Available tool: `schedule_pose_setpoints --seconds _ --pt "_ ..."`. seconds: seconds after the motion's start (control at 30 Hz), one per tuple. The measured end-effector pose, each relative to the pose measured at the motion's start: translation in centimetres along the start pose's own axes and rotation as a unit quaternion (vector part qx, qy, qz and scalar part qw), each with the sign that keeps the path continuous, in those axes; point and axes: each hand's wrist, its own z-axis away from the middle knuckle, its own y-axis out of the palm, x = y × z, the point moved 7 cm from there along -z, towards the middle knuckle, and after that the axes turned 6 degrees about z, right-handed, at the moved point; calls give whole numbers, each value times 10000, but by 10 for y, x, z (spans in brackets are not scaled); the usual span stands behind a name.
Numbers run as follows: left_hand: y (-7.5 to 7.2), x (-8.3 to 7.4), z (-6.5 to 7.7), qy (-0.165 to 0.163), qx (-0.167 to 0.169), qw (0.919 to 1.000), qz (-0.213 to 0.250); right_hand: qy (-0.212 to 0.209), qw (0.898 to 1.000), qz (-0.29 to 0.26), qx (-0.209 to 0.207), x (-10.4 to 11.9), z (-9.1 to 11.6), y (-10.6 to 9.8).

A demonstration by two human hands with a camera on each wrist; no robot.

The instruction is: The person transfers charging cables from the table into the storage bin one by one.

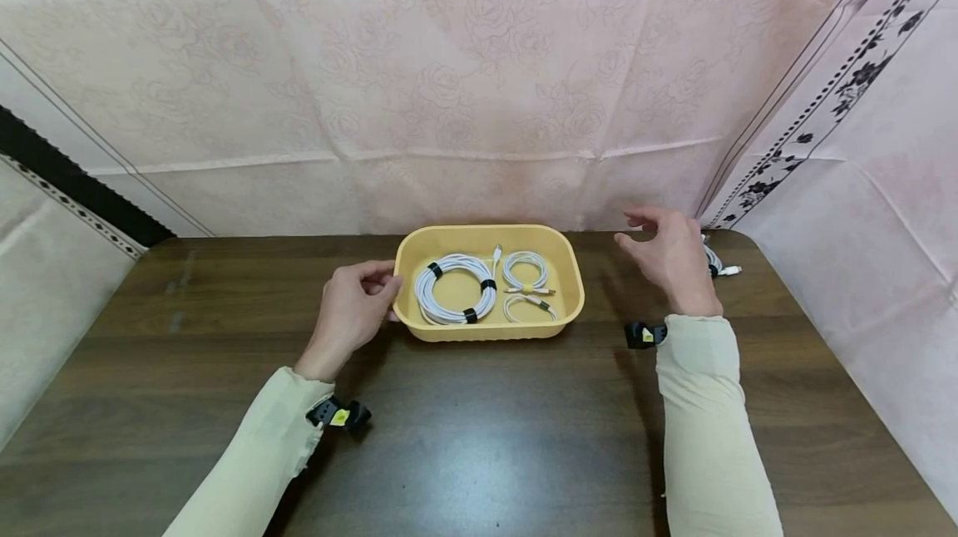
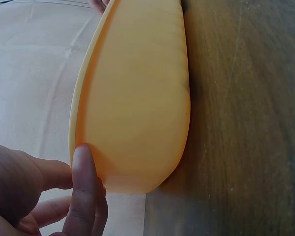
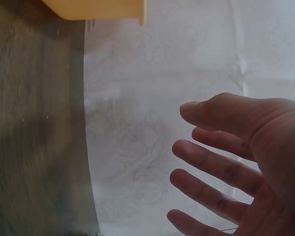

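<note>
At the back of the table stands a yellow plastic tray (image 1: 490, 333). My left hand (image 1: 353, 308) pinches its left rim between thumb and fingers; in the left wrist view a finger (image 2: 83, 182) lies against the outer wall. Inside the tray are a large coiled white cable (image 1: 428, 296) with black ties, a smaller coiled cable (image 1: 540, 264) with a yellow tie, and another small coil (image 1: 554, 311) below it. To the right of the tray my right hand (image 1: 669, 258) hovers above the table, fingers spread and holding nothing. Beside it lies another white cable (image 1: 722, 267), partly hidden by that hand.
The brown wooden table (image 1: 479, 437) ends at a back edge just behind the tray. Pale patterned cloth (image 1: 449, 88) hangs behind it and along both sides.
</note>
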Motion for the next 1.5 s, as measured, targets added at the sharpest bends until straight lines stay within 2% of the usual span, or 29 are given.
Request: schedule_pose_setpoints --seconds 0.57,1.03,1.5 --pt "1 0 0 7 20 10000 62 277 9994 176 137 -16 2 -4" --pt "1 1 0 3 14 10000 45 133 9997 197 -57 -28 2 -8" --pt "0 1 0 0 28 10000 47 392 9990 184 57 -42 2 -7"
